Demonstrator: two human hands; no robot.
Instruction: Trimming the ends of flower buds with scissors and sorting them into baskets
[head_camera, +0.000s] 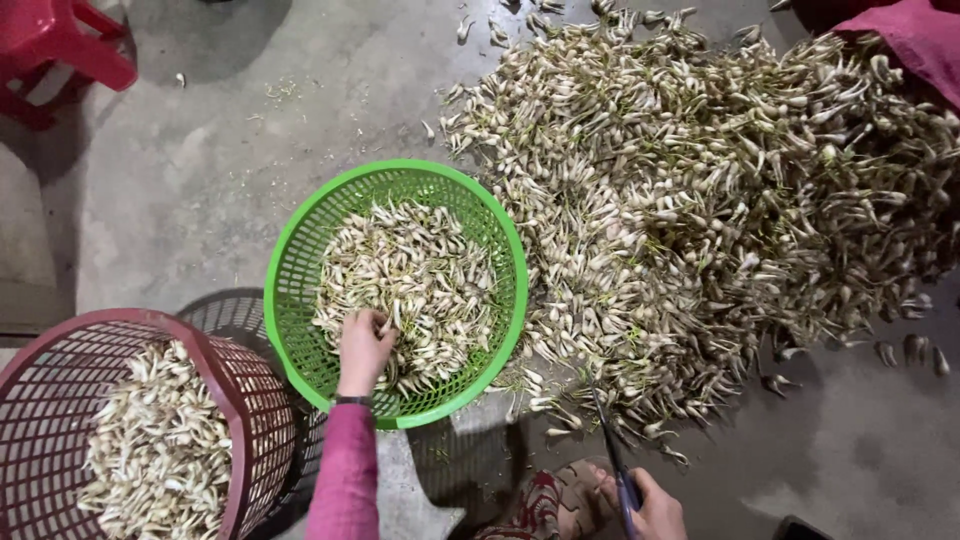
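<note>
Two hands are in use. Our left hand (364, 345) rests in the green basket (300, 262), fingers curled loosely into the trimmed bulbs (420, 275) that fill it; we cannot tell whether any bulb is actually gripped. This basket stands on the concrete floor (200, 170), directly ahead of us. Our right hand (655, 508), at the lower frame edge, has its fingers closed around the scissors (612, 450), blades pointing toward the large bulb pile (720, 200) on the right. A maroon basket (235, 385), also holding bulbs, stands at lower left.
</note>
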